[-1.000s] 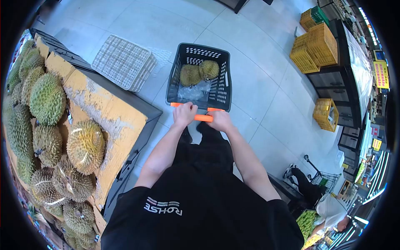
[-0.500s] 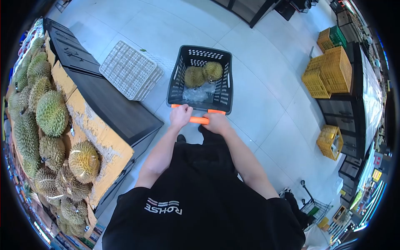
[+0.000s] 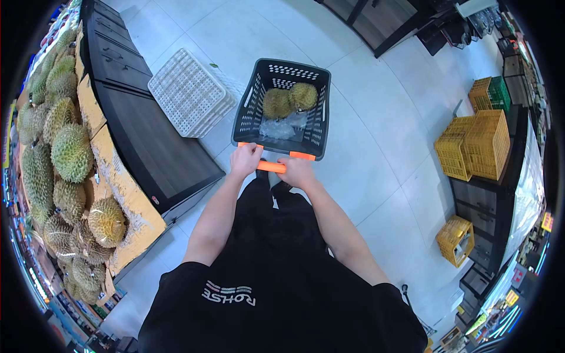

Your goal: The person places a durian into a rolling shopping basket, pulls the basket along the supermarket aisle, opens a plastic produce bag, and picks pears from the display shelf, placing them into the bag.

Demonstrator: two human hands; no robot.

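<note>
Left hand (image 3: pixel 246 159) and right hand (image 3: pixel 296 172) stay curled around the orange handle (image 3: pixel 271 167) of a black shopping basket (image 3: pixel 292 69), two durians (image 3: pixel 277 104) near its far edge; the near corner of the bench (image 3: pixel 135 206) now appears farther left.

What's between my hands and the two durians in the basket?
In the head view, the basket's near rim, then crumpled clear plastic inside, before the durians. Your left hand and right hand grip the orange handle.
</note>
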